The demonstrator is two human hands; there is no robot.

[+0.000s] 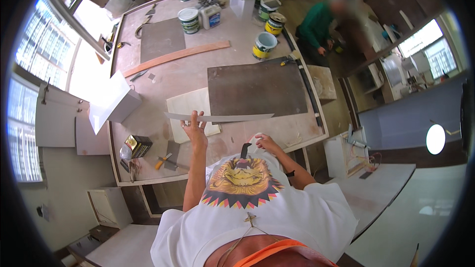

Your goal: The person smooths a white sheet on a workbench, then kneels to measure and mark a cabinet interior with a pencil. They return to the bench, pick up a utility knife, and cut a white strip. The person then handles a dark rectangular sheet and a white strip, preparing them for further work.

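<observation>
A long, narrow pale grey strip (237, 118) is pinched in my left hand (194, 126), close to one end. It spans sideways above the table, its far-right end unsupported by a hand. Under its left part lies a cream sheet (190, 100); a large dark brown panel (257, 89) lies flat behind and to the right. My right hand (266, 143) is near my white shirt by the table's front edge, its fingers bent but apart, with nothing visible in it. An orange-handled cutter (162, 162) rests at the front left beside a dark box (138, 145).
Paint cans (264, 45) and a white jug (210, 16) stand toward the back of the worktable (163, 89). A long wooden strip (178, 58) crosses it. A folded white panel (116, 101) stands at the left edge. A person in green (316, 22) is beyond the right side.
</observation>
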